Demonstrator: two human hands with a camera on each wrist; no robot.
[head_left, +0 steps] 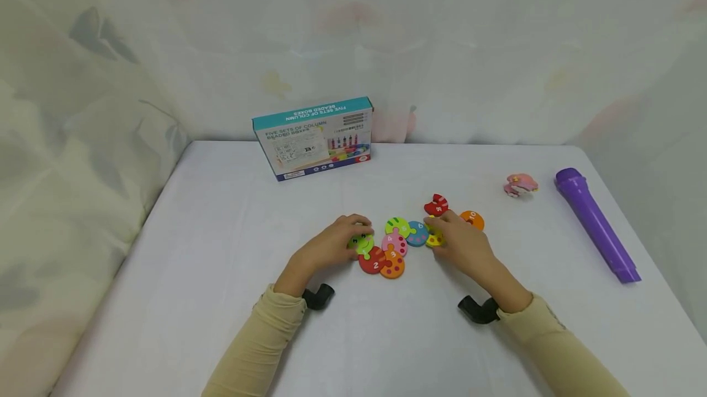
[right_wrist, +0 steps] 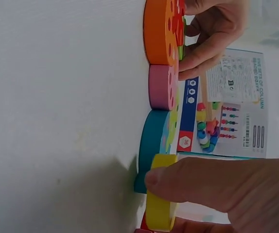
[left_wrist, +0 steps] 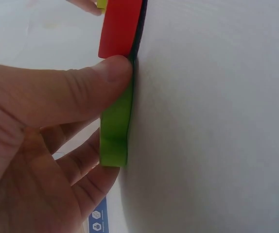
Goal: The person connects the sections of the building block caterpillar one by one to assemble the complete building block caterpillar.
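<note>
My left hand (head_left: 329, 242) holds the green smiling head piece (head_left: 363, 243) of a flat caterpillar puzzle by its rim, thumb on the near side. From it a curved row runs rightward: red 2 (head_left: 372, 261), orange 3 (head_left: 393, 265), pink 4 (head_left: 393, 246), light green 5 (head_left: 397, 226) and blue 6 (head_left: 418, 235). At the row's right end my right hand (head_left: 466, 245) pinches a yellow dotted piece (right_wrist: 160, 204) against the blue one, seemingly a little raised in the right wrist view. Fingers cover part of it.
A red striped piece (head_left: 437, 205) lies beyond my right hand, an orange 10 piece (head_left: 472, 219) beside it. A bead-set box (head_left: 320, 142) stands at the back. On the right are a small pink toy (head_left: 521, 185) and a purple microphone-shaped tube (head_left: 596, 224).
</note>
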